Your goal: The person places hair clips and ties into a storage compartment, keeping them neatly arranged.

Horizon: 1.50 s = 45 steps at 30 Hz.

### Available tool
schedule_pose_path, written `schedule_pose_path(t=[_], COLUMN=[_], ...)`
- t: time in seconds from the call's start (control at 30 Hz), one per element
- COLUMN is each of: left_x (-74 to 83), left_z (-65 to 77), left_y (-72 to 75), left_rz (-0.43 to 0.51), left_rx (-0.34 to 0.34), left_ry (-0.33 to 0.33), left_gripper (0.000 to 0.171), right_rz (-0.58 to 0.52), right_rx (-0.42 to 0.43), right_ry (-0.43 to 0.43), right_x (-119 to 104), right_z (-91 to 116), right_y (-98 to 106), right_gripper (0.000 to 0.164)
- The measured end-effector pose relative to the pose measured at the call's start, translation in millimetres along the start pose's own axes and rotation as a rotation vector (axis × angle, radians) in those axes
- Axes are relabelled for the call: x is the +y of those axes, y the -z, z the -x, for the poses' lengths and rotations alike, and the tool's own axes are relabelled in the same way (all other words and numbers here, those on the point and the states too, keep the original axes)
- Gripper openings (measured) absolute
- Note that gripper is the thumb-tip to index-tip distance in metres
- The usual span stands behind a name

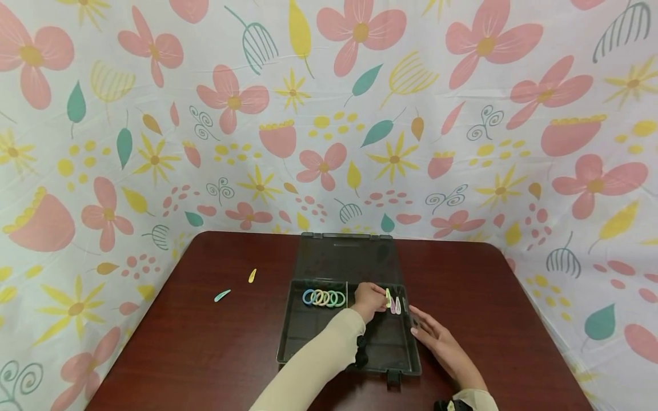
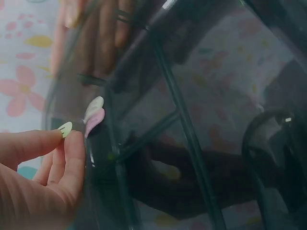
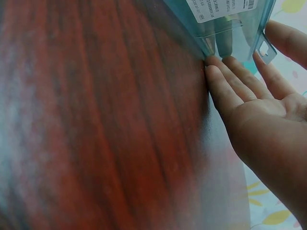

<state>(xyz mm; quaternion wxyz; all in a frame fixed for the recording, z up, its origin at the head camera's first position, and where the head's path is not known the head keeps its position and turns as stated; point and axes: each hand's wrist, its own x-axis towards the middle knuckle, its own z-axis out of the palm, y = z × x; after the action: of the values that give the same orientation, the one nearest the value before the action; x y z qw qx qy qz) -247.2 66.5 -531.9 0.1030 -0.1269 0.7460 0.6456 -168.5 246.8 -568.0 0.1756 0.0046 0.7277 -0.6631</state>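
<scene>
In the head view my left hand reaches into a dark see-through plastic case, its hinged lid laid back. Thumb and fingers pinch a yellow-green snap hair clip, seen close in the left wrist view. Beside that clip, a pink hair clip and a whitish hair clip lie in the case. My right hand rests against the case's right wall with fairly straight fingers; the right wrist view shows its fingertips at the wall.
Several pastel rings overlap in the case's upper left compartment, behind a divider. On the brown table, left of the case, lie a yellow hair clip and a teal hair clip. A flowered cloth hangs behind.
</scene>
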Motion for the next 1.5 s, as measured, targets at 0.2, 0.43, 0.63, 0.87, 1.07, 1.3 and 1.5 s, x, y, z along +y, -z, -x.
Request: schedule_pose_path(t=[0.2, 0.43, 0.63, 0.87, 1.07, 1.3, 1.5], left_x=[-5.9, -10.5, -11.6, -10.9, -11.7, -11.6, -12.6], left_z=[-5.3, -6.2, -5.9, -8.4, -8.2, -6.5, -10.8], left_y=[-2.2, -1.5, -1.7, -2.4, -2.6, -1.1, 1.7], left_rz=[-0.116, -0.150, -0.157, -0.160, -0.181, -0.174, -0.161], left_rx=[0.047, 0.062, 0.071, 0.077, 0.067, 0.068, 0.041], left_ry=[0.021, 0.031, 0.024, 0.015, 0.028, -0.001, -0.002], left_gripper=[0.013, 0.012, 0.019, 0.017, 0.013, 0.014, 0.014], right_rz=[0.002, -0.001, 0.001, 0.004, -0.003, -0.005, 0.005], right_rx=[-0.014, -0.011, -0.001, -0.002, 0.005, 0.005, 0.006], right_ry=[0.012, 0.010, 0.005, 0.000, 0.002, 0.004, 0.002], right_x=[-1.0, -1.3, -0.8, -0.7, -3.2, -4.2, -4.9], right_z=[0.2, 0.8, 0.7, 0.7, 2.4, 2.1, 1.8], right_y=[0.6, 0.5, 0.1, 0.1, -1.7, -2.1, -1.7], right_gripper=[0.061, 0.060, 0.061, 0.061, 0.061, 0.061, 0.061])
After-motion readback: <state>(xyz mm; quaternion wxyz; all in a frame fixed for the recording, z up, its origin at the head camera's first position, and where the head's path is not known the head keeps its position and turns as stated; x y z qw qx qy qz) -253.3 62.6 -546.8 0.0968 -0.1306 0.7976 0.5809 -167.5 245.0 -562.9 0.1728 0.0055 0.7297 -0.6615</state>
